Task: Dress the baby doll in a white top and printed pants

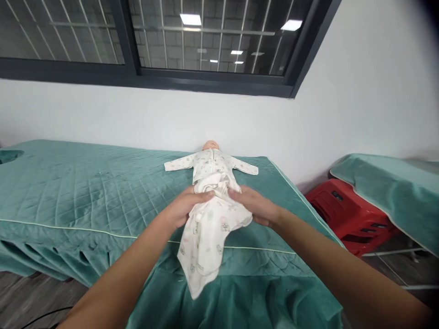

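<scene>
A baby doll (210, 145) lies on its back across the green bed, its head toward the wall. It wears a white printed long-sleeved top (212, 163), with both sleeves spread out sideways. Over its lower body I hold what look like matching baby pants (207, 228), bunched at the upper end. My left hand (185, 204) grips the left side of the bunched cloth, thumb on top. Opposite it, my right hand (255, 204) pinches the right side. The loose end hangs toward me past the bed's near edge. The doll's legs are hidden by the cloth.
The bed (85, 187) has a quilted green cover with a pleated skirt. Red plastic stools (353, 214) stand to its right, partly under another green-covered bed (404, 196). A white wall and a dark-framed window (212, 80) rise behind. A black cable (46, 315) lies on the floor at lower left.
</scene>
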Tool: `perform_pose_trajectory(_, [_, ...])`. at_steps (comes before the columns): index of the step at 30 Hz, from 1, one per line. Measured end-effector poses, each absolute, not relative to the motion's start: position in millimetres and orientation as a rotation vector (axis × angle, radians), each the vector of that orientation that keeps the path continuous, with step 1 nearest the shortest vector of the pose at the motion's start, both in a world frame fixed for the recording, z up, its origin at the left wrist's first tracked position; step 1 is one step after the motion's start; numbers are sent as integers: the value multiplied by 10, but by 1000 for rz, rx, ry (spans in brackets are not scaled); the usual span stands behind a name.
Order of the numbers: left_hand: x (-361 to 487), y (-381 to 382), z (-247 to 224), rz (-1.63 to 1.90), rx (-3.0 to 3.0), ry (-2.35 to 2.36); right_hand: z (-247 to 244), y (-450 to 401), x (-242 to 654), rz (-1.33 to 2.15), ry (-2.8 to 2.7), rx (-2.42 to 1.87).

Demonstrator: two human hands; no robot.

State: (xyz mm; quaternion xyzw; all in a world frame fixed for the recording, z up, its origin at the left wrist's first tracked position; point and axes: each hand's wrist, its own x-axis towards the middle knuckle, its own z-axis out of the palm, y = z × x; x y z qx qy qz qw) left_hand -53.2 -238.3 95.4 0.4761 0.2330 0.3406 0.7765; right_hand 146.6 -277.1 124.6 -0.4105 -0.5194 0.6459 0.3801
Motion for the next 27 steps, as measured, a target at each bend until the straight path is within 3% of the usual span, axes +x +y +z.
perform_pose_trajectory(4, [-435,-2415,849,810,820,502,1099,-2826,1408,1712,-1602,-1102])
perform_pose_trajectory(10, [-399,-2525,829,714,831,547,1064,-2696,1395,1569,-1044,-990])
perform_pose_trajectory(15, [-392,-2595,856,530,962,547,1131,-2719,1431,1859,-819,-898])
perform_pose_trajectory(21, [-288,-2572,831,873,706,436,893,-2808,1479,1638,-998,-1020])
perform_pose_trajectory(27, [-218,-2656,782,773,730,503,817,-2991,1629,1792,-1246,-997])
